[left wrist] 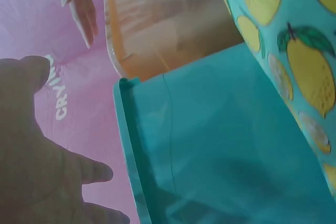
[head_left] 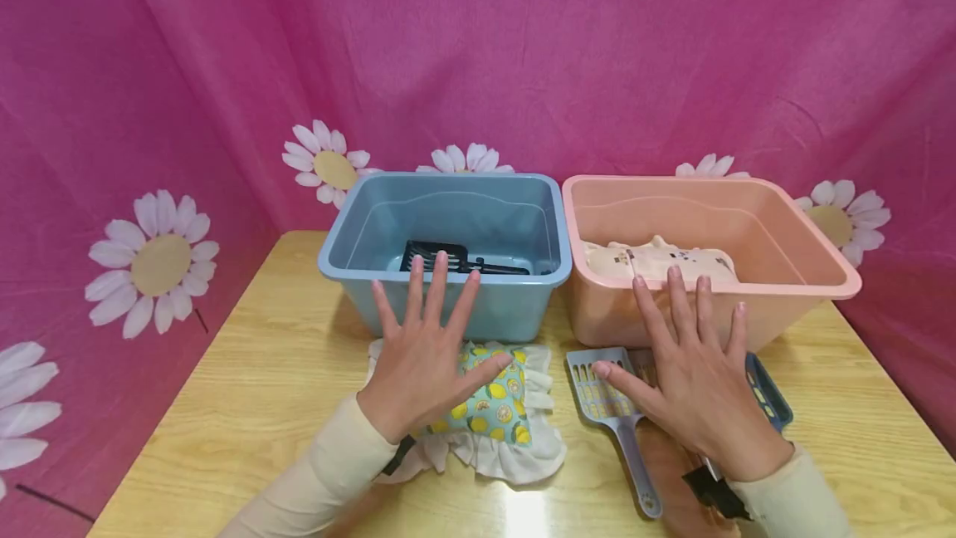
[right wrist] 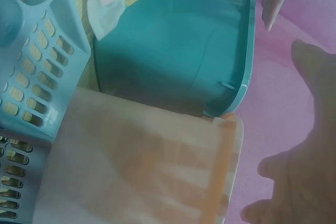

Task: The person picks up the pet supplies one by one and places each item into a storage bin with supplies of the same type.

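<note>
In the head view my left hand (head_left: 421, 359) is held with fingers spread over a small ruffled cushion with a lemon print (head_left: 496, 413); it holds nothing. My right hand (head_left: 698, 384), fingers also spread and holding nothing, overlaps several slotted litter scoops. Of these, a pale lilac-grey scoop (head_left: 631, 455) lies to its left and a dark blue scoop (head_left: 777, 405) shows to its right. Another grey scoop (right wrist: 21, 171) is partly visible in the right wrist view. Fingertips of both hands overlap the front walls of a blue bin (head_left: 515, 310) and a pink bin (head_left: 777, 310).
Inside the blue bin lies a black slotted scoop (head_left: 500, 269). A cream cushion-like thing (head_left: 672, 264) with small prints lies in the pink bin. The bins stand side by side on a wooden table (head_left: 246, 405), before a magenta curtain (head_left: 478, 56) with white flowers.
</note>
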`<state>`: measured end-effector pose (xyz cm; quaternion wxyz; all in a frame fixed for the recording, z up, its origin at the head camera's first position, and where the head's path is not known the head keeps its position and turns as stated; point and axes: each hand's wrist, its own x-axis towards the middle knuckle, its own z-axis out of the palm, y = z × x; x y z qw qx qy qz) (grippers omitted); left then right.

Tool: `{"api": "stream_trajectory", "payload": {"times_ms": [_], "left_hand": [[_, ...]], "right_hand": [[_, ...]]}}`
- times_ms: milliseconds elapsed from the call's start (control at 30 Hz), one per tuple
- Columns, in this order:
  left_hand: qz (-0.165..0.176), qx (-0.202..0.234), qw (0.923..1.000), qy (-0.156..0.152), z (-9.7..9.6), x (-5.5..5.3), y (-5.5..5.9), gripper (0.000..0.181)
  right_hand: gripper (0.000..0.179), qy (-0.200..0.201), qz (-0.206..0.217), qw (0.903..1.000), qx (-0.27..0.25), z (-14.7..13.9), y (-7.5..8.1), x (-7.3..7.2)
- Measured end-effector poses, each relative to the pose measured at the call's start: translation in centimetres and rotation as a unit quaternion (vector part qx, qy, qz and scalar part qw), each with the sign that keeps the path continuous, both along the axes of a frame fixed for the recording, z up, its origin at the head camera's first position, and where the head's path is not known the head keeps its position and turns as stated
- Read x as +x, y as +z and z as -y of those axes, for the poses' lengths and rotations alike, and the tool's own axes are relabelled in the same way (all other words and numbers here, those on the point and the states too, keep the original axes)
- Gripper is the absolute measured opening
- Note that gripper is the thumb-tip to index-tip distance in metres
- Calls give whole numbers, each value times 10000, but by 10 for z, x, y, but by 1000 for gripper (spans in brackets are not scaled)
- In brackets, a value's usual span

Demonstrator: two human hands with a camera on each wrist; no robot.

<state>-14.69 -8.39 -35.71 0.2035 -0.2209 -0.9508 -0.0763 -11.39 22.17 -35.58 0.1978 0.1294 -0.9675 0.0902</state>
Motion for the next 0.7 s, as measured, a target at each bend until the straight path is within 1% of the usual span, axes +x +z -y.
{"api": "stream_trajectory", "payload": {"times_ms": [200,433,533,700], "left_hand": [[152,191,9997,67,9,-3,6,90],[149,169,9997,105,14,-8,11,91],[126,198,9997,85,17,-10,14,91],[190,317,9992,168,24,-14,18,88]], "right_hand": [[100,-14,46,10000,-52,-3,-1,2],[98,-64,173,9998,-90,-8,1,6],[97,-67,136,9998,-104,-10,1,8],[97,-57,100,9998,-159,-10,0,12]]}}
